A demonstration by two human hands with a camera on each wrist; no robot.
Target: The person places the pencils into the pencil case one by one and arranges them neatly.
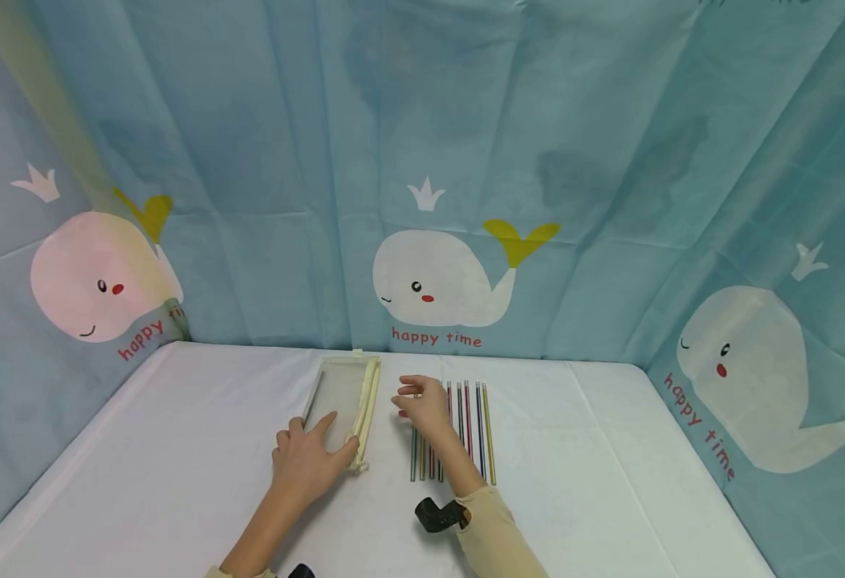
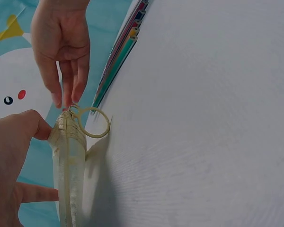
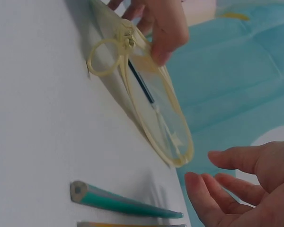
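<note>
A see-through zip pencil pouch [image 1: 343, 385] with cream edging lies on the white table, its mouth gaping in the right wrist view. Inside it shows a dark pencil [image 3: 141, 82]. My left hand [image 1: 310, 464] spans the near part of the pouch and holds it, thumb at the zip edge. A cream pull ring [image 2: 108, 125] hangs off the zip's near end. Between the pouch and a row of pencils [image 1: 468, 417], my right hand [image 1: 429, 409] hovers with loosely bent fingers, nothing between them. A green pencil [image 3: 128, 201] lies nearest to it, and the right forearm hides part of the row.
The white tabletop [image 1: 595, 466] stretches out on both sides. Behind it and at its sides hangs a blue curtain [image 1: 270, 265] printed with whales. A black wrist camera mount [image 1: 438, 514] sits at the right wrist, over the table.
</note>
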